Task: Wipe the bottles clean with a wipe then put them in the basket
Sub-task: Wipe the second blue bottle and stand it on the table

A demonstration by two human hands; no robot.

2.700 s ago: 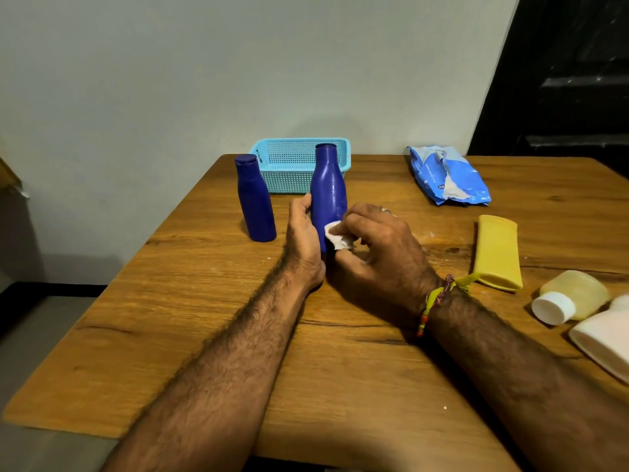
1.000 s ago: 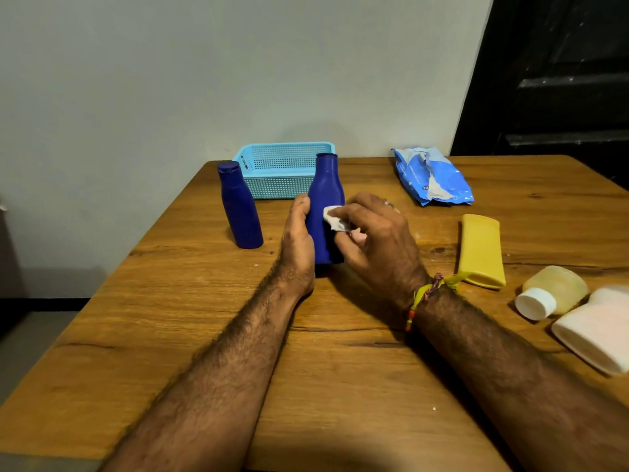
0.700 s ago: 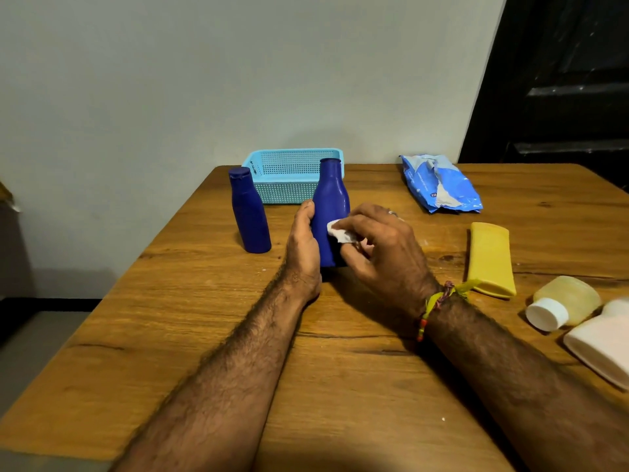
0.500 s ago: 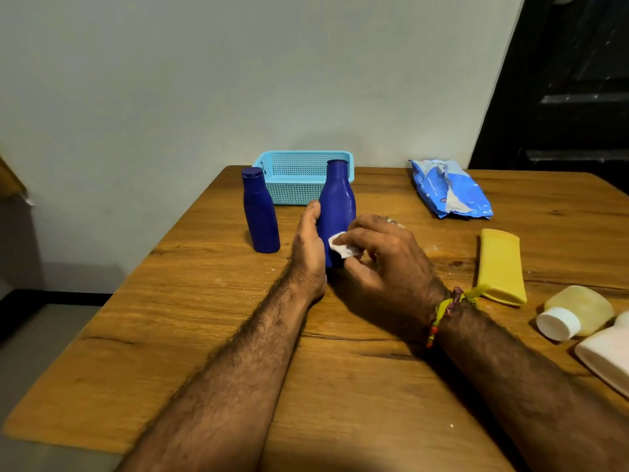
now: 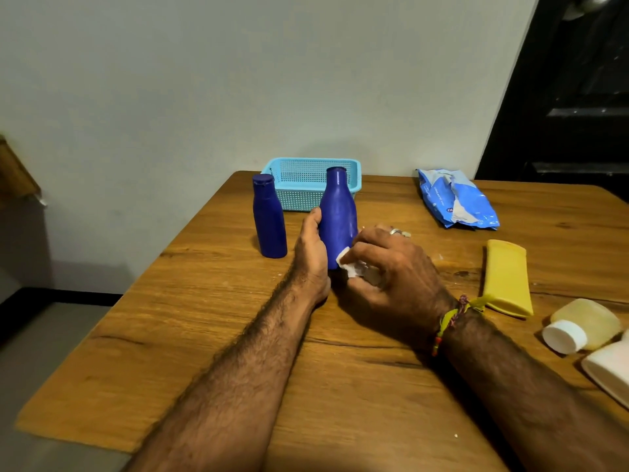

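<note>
A tall blue bottle [image 5: 337, 212] stands upright on the wooden table [image 5: 211, 318]. My left hand [image 5: 311, 253] grips its lower left side. My right hand [image 5: 391, 274] pinches a small white wipe [image 5: 348, 265] and presses it against the bottle's lower right side near the base. A second, smaller blue bottle [image 5: 269, 219] stands apart to the left. The light-blue mesh basket [image 5: 303, 185] sits behind both bottles at the table's far edge.
A blue wipe packet [image 5: 456, 199] lies at the back right. A yellow flat bottle [image 5: 507, 277], a pale yellow bottle with a white cap [image 5: 582, 325] and a white bottle [image 5: 609, 369] lie on their sides at the right. The wall is close behind the basket.
My right hand has slid the wipe down the bottle from its middle to near its base. My left hand keeps its hold. The view shifted slightly.
</note>
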